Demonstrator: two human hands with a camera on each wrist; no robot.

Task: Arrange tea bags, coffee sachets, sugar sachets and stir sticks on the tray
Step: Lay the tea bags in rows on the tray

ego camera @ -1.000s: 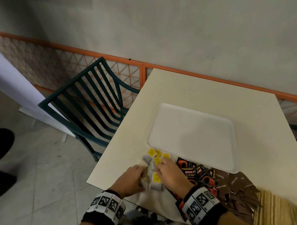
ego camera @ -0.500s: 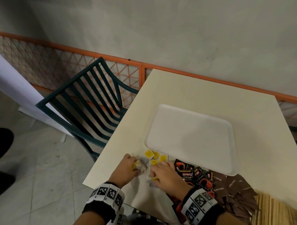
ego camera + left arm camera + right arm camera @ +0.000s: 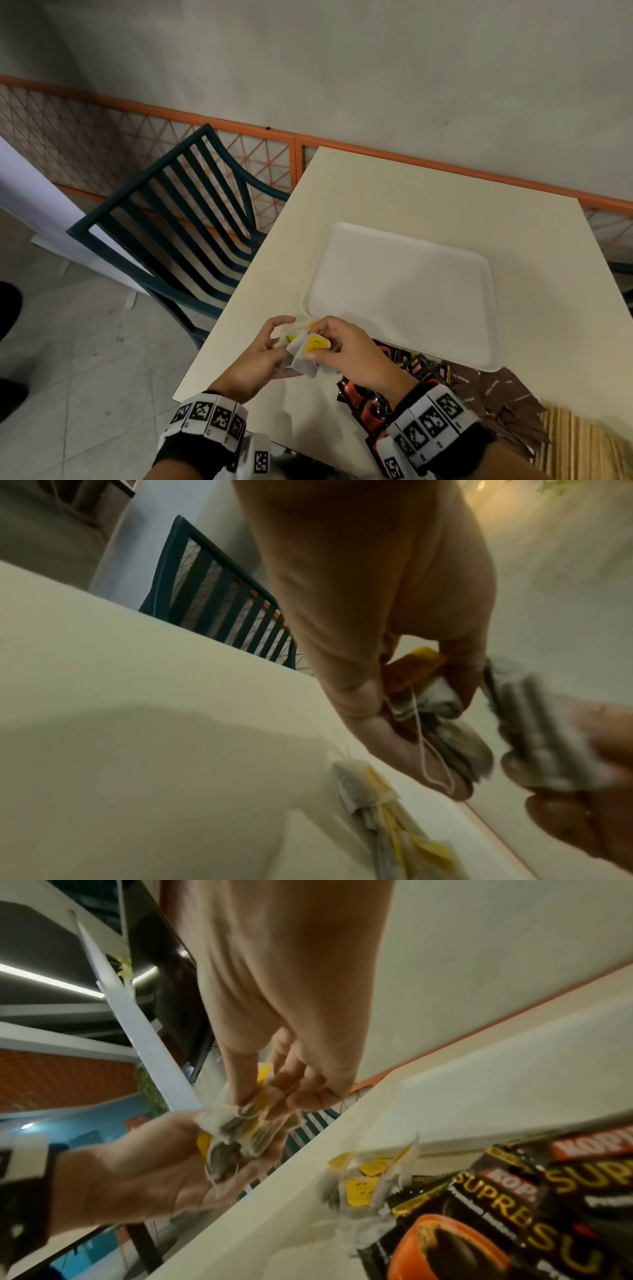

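Note:
A white tray (image 3: 404, 294) lies bare on the cream table. Just off its near left corner, both hands are raised above the table with a bunch of tea bags (image 3: 305, 356) between them. The bags are white with yellow tags. My left hand (image 3: 281, 339) cups some of them in curled fingers (image 3: 363, 696), a string dangling. My right hand (image 3: 315, 346) pinches a stack (image 3: 246, 1110) by the top. More tea bags (image 3: 366, 1177) lie on the table below. Black-and-orange coffee sachets (image 3: 421, 370), brown sugar sachets (image 3: 496, 394) and wooden stir sticks (image 3: 582, 445) lie along the near edge.
A dark green slatted chair (image 3: 171, 219) stands against the table's left side. An orange-framed mesh railing (image 3: 294, 144) runs behind the table under a grey wall. The table's left edge (image 3: 239, 284) drops to a tiled floor.
Both hands were down on the table gathering tea bags. They have since lifted off it with a bunch held between them.

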